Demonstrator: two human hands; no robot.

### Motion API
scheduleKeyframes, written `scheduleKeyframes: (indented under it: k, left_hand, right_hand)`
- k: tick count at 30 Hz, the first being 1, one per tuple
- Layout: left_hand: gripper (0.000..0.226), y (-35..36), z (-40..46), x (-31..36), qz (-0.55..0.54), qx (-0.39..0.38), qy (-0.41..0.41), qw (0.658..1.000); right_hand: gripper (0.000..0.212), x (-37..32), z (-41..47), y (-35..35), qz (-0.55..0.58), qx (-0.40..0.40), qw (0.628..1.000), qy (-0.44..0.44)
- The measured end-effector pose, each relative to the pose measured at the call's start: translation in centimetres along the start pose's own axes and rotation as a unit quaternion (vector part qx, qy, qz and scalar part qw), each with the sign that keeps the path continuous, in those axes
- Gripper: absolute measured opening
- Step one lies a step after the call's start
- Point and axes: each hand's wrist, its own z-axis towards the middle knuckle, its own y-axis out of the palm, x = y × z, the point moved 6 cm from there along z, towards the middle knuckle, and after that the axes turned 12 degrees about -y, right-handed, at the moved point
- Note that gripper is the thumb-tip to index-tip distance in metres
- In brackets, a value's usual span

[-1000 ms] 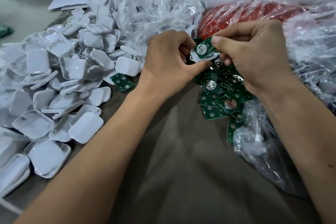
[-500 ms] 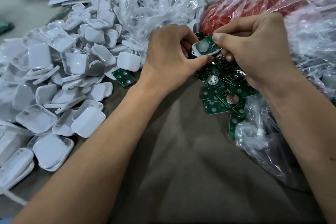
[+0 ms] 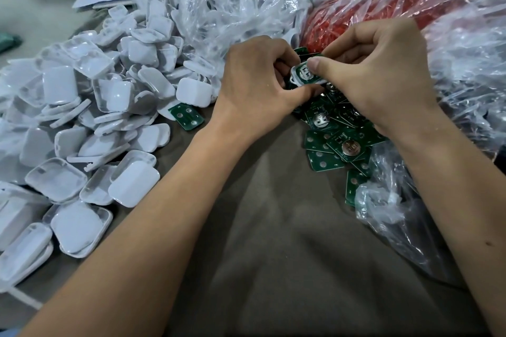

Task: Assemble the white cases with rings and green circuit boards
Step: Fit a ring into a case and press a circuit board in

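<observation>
Right hand (image 3: 383,76) thumb tip presses down on a green circuit board (image 3: 304,73) seated in a white case (image 3: 308,81); its other fingers curl behind the far edge, clamped on the part. Left hand (image 3: 254,82) grips the same case from the left — thumb along the near edge, fingers curled over the far side. Case sits between both hands, held just above the loose boards, round metal contact on the board facing up.

Directly under and near of the hands: pile of loose boards (image 3: 338,142) on the table (image 3: 273,254), overlapping, some with round metal contacts up, some showing plain pads. Right forearm covers the pile's right edge. One stray board (image 3: 187,117) lies left of the left wrist, touching the white pile.

Left side: big heap of white case halves (image 3: 90,128), mixed face-up and hollow-side-up, running from the near-left edge to the far bags.

Containers: clear plastic bags (image 3: 219,0) far centre hold more white parts, rings visible through the film but blurred. A red mass in a clear bag (image 3: 364,11) sits just behind the hands — contents can't be identified. More crumpled clear bags (image 3: 465,68) on the right; one near-right bag (image 3: 383,208) overlaps the board pile's edge.

Board markings too small to read. Table covered in grey-brown cloth.
</observation>
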Motion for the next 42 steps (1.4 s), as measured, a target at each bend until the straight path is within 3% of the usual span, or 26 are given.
scheduleKeyframes:
  k: [18, 22, 28, 33, 35, 37, 40, 42]
  left_hand:
    - [0.036, -0.1, 0.0, 0.3, -0.018, -0.012, 0.032, 0.999]
    - [0.036, 0.0, -0.1, 0.3, -0.043, -0.043, 0.035, 0.998]
    - [0.041, 0.0, 0.1, -0.7, -0.180, -0.101, -0.008, 0.979]
    - [0.043, 0.5, 0.2, -1.0, -0.324, -0.123, -0.060, 0.936]
    - [0.045, 1.0, 0.2, -1.2, -0.404, -0.155, -0.093, 0.897]
    - [0.043, 1.5, 0.0, -0.9, -0.476, -0.199, -0.119, 0.848]
    - [0.036, 2.0, -0.3, -0.6, -0.542, -0.236, -0.143, 0.794]
    - [0.032, 2.4, -0.4, -0.5, -0.574, -0.262, -0.160, 0.759]
  right_hand:
    - [0.035, 1.2, -0.1, 0.0, 0.047, -0.006, 0.996, 0.074]
    - [0.021, 1.4, -0.3, 0.0, 0.110, -0.054, 0.987, 0.102]
    - [0.011, 1.6, -0.4, 0.4, 0.251, -0.073, 0.954, 0.149]
    - [0.016, 1.2, -0.5, 1.1, 0.466, -0.059, 0.858, 0.207]
    - [0.015, 0.8, -0.6, 1.8, 0.529, -0.057, 0.818, 0.221]
    - [0.028, 0.1, -0.8, 2.4, 0.567, -0.057, 0.791, 0.221]
    - [0.056, -0.5, -0.9, 2.7, 0.570, -0.040, 0.790, 0.221]
    - [0.049, -0.7, -1.0, 2.3, 0.534, -0.022, 0.817, 0.216]
